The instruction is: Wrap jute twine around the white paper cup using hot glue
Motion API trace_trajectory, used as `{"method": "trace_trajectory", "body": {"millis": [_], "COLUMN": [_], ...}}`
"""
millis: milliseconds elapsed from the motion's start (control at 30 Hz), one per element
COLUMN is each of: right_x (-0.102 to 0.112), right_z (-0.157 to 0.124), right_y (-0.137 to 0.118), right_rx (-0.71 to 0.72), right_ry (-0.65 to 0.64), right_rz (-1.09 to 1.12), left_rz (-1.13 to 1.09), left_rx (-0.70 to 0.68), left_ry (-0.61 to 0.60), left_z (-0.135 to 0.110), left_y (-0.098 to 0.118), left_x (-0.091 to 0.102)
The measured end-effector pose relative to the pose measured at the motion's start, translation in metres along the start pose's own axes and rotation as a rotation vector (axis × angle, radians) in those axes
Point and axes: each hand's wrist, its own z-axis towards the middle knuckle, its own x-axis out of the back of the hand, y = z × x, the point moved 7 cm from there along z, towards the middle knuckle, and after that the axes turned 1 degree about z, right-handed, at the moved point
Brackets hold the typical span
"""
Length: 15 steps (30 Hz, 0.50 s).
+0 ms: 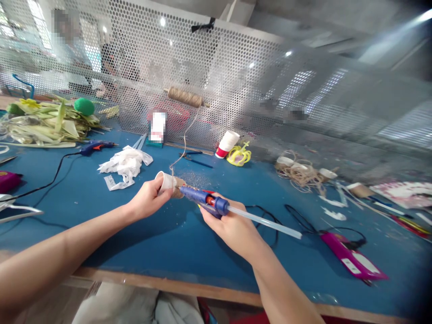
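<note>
My left hand [152, 194] is closed around a white paper cup [166, 181] that lies on its side, its mouth toward me and to the left. Brown twine is wound about the cup's far end, and a loose strand of twine [184, 143] runs up from it to a spool [185, 96] on the mesh panel. In my right hand [232, 225] is a blue hot glue gun [202, 198], with a long clear glue stick [265, 222] poking out of its back. The gun's nozzle is at the wound twine; whether it touches cannot be made out.
Behind the blue table [135, 243] stands a perforated metal panel [243, 76]. Another glue gun [96, 146], crumpled white plastic [123, 164] and corn husks [47, 123] are at left. Stacked cups [227, 143] stand at the back; a magenta power strip [351, 254] and tangled twine [300, 175] lie right.
</note>
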Motion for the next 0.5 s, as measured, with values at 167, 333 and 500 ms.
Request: {"method": "trace_trajectory", "body": {"millis": [167, 333, 500], "right_x": [0.003, 0.008, 0.009], "right_z": [0.001, 0.003, 0.003], "right_y": [-0.004, -0.006, -0.004], "right_rx": [0.075, 0.041, 0.026], "right_ry": [0.053, 0.059, 0.049], "right_rz": [-0.082, -0.079, -0.062], "left_rz": [0.014, 0.043, 0.074], "left_rx": [-0.079, -0.155, -0.225], "left_ry": [-0.025, -0.054, -0.080], "left_z": [0.000, -0.002, -0.003], "left_y": [0.007, 0.011, 0.015], "left_x": [0.000, -0.002, -0.004]}}
